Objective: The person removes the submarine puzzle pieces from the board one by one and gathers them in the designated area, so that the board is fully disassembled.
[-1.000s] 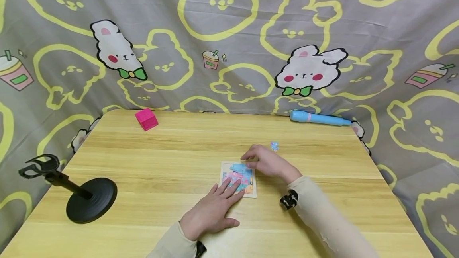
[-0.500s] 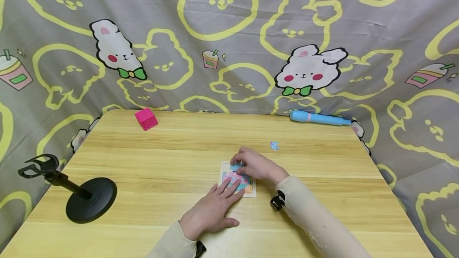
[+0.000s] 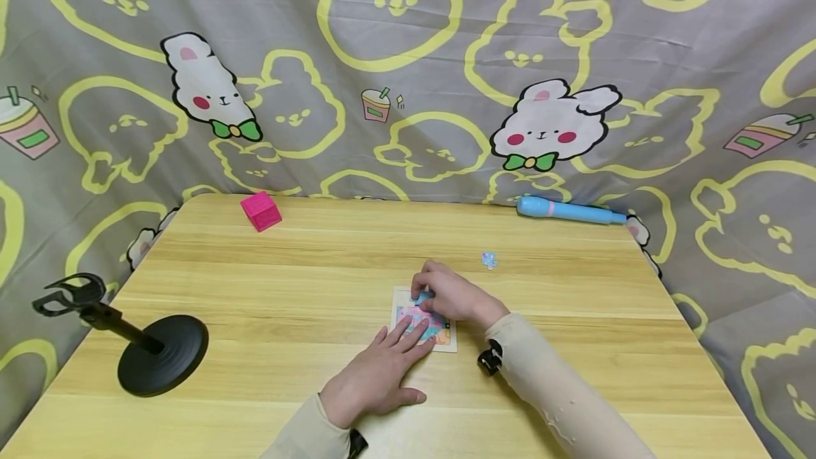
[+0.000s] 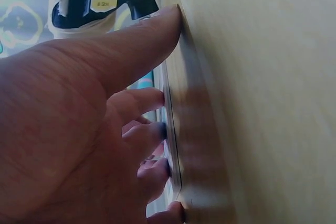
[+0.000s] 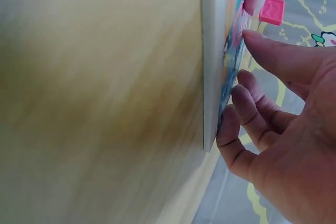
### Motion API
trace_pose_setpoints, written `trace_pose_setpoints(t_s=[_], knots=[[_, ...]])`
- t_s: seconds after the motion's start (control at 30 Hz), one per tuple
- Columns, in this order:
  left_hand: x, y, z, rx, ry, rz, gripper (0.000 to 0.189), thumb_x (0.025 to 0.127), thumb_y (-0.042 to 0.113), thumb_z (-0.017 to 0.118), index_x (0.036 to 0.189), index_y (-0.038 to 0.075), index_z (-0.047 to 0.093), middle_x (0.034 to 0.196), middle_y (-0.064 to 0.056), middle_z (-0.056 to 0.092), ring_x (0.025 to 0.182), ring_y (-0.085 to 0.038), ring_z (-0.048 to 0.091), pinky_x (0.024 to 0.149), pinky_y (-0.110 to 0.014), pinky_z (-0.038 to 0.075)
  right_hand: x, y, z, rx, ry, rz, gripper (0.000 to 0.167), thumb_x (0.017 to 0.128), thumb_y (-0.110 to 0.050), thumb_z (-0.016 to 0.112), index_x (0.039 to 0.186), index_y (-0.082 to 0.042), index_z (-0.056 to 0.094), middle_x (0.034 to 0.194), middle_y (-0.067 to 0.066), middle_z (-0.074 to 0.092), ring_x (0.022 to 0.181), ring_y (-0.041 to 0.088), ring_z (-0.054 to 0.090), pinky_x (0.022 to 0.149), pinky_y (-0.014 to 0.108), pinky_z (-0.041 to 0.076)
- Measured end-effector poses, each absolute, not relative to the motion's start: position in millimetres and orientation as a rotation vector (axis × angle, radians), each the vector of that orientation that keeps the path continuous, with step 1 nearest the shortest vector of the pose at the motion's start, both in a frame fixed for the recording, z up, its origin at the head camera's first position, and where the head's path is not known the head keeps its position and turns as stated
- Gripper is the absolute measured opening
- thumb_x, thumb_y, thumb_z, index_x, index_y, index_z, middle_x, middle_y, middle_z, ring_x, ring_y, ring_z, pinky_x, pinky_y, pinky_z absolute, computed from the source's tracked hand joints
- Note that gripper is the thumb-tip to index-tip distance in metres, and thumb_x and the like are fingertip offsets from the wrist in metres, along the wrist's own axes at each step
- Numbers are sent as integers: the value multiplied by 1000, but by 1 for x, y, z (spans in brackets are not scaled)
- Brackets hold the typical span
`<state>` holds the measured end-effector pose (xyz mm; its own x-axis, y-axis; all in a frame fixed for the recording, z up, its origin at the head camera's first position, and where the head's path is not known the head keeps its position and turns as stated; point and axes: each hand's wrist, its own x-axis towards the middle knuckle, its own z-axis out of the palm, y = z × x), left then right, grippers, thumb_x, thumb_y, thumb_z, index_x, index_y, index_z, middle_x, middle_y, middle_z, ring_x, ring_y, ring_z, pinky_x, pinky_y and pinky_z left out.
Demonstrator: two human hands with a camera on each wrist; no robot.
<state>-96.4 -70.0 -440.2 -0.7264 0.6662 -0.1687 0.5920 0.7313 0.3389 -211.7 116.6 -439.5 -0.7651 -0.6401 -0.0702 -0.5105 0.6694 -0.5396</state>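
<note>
A small jigsaw puzzle (image 3: 451, 340) in a pale square tray lies flat on the table, with pink, blue and orange pieces in it. My left hand (image 3: 376, 374) rests with spread, nearly straight fingers on its lower left part; its thumb (image 4: 152, 32) touches the table. Bent over the top of the puzzle, my right hand (image 3: 455, 294) has thumb and curled fingers about a blue puzzle piece (image 3: 422, 297). In the right wrist view the fingertips (image 5: 226, 121) meet the puzzle's surface. Both hands hide much of the picture.
One loose blue puzzle piece (image 3: 489, 260) lies beyond the right hand. A pink box (image 3: 261, 212) stands at the back left, and a blue microphone-shaped stick (image 3: 567, 211) at the back right. A black stand (image 3: 162, 356) occupies the left side. Behind hangs a patterned curtain (image 3: 408, 41).
My right hand has moved left and slightly down from the puzzle's upper right corner to the blue piece near its top, then stayed there. The left hand has kept its place.
</note>
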Motion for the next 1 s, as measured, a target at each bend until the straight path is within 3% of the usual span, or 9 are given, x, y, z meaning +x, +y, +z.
trace_pose_setpoints(t_s=[0.23, 0.57, 0.83, 1.0], knots=[[-96, -70, -441, 994, 2655, 392, 77, 87, 47, 70, 152, 16, 40, 161, -5, 24, 147, -28, 14, 113, -53, 24, -213, 116, -441, -920, 2636, -704, 18, 89, -6, 71, 103, -16, 69, 97, -1, 51, 90, 17, 47, 83, 34, 45], [-97, -70, -444, 989, 2664, 384, 78, 87, 48, 70, 152, 17, 40, 161, -4, 23, 148, -27, 13, 113, -52, 24, -212, 116, -439, -873, 2622, -729, 19, 88, -6, 72, 100, -19, 64, 98, -1, 50, 92, 18, 46, 83, 34, 43], [-97, -70, -443, 993, 2665, 387, 78, 88, 47, 70, 153, 17, 39, 161, -4, 22, 148, -27, 12, 113, -52, 24, -213, 115, -440, -838, 2653, -735, 20, 89, -6, 72, 107, -10, 65, 98, -1, 54, 93, 18, 50, 85, 36, 45], [-97, -70, -441, 992, 2665, 388, 78, 88, 47, 70, 153, 17, 39, 161, -4, 22, 148, -26, 12, 113, -52, 24, -212, 116, -439, -837, 2683, -704, 17, 88, -8, 73, 103, -14, 66, 94, -1, 53, 89, 18, 49, 81, 35, 45]])
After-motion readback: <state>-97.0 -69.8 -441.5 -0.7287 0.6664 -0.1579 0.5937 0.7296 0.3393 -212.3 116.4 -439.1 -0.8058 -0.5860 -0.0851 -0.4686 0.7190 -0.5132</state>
